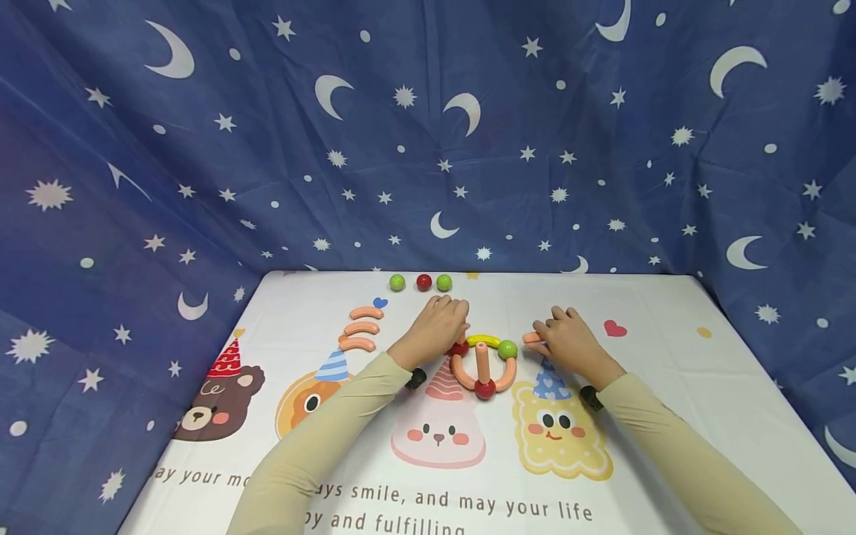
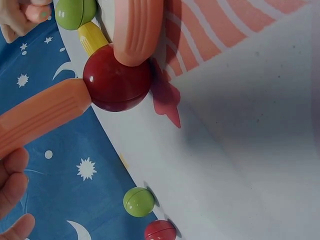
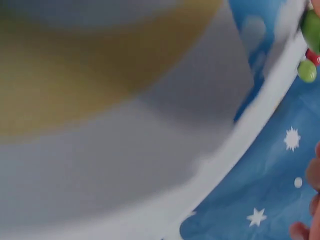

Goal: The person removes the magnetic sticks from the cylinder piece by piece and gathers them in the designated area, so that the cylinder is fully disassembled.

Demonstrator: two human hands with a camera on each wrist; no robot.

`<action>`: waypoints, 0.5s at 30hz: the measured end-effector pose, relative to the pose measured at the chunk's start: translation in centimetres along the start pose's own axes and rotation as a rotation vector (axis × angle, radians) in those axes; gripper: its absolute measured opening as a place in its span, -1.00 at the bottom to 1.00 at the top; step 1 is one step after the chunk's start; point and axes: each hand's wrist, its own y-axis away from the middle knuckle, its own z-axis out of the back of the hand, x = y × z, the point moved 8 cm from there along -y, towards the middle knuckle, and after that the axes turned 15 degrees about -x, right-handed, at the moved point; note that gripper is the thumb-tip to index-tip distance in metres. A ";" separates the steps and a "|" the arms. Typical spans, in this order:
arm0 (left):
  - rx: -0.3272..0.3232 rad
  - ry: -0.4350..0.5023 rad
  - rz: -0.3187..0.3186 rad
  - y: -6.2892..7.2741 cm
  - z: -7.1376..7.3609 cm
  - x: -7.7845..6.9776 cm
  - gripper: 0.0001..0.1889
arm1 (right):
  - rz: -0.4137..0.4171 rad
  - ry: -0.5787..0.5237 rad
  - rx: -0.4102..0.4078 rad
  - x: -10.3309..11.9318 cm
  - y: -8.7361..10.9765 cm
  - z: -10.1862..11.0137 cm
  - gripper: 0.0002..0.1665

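Observation:
A ring of magnetic-looking pieces lies on the table: a yellow curved rod (image 1: 483, 340), a green ball (image 1: 507, 349), peach curved rods (image 1: 511, 373), a front red ball (image 1: 485, 388) and a left red ball (image 2: 117, 80). From the front red ball a peach straight rod (image 1: 483, 362) stands up. My left hand (image 1: 438, 327) holds the outer end of another peach rod (image 2: 45, 115), whose other end meets the left red ball. Right of the ring, my right hand (image 1: 568, 343) pinches a loose peach rod (image 1: 533, 338); the right wrist view shows only fingertips (image 3: 312, 175).
Three peach curved rods (image 1: 362, 327) lie in a column to the left. At the back edge sit a green ball (image 1: 397, 282), a red ball (image 1: 424, 282) and another green ball (image 1: 444, 282). A blue starry curtain (image 1: 401, 186) hangs behind the printed white tablecloth (image 1: 669, 416).

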 end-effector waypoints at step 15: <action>-0.031 0.012 -0.005 -0.1 0.0 0.0 -0.84 | -0.080 -0.134 -0.046 -3.0 1.6 1.4 -0.72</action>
